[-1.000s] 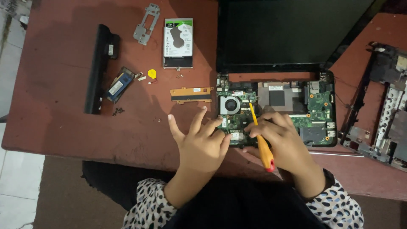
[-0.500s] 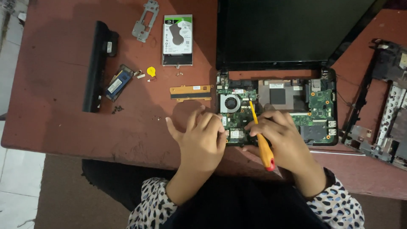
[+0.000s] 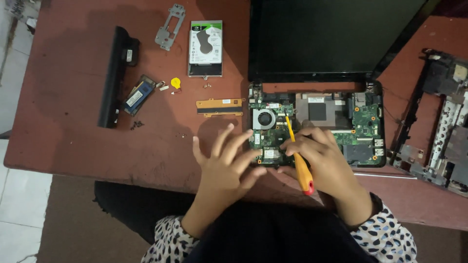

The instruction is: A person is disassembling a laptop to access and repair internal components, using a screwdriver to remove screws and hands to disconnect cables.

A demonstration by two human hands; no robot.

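A: What differs by the motherboard (image 3: 317, 129)?
B: Little. The right hand (image 3: 324, 163) still pinches the yellow screwdriver (image 3: 297, 153), its tip near the fan (image 3: 264, 118).
A: The left hand (image 3: 225, 163)?
B: Fingers stay spread, now fanned a bit wider, fingertips on the motherboard's left edge.

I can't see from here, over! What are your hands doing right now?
Right hand gripping yellow screwdriver, tip down on green circuit board. Left hand open, fingers spread at the board's left edge. Nothing blocking the fan.
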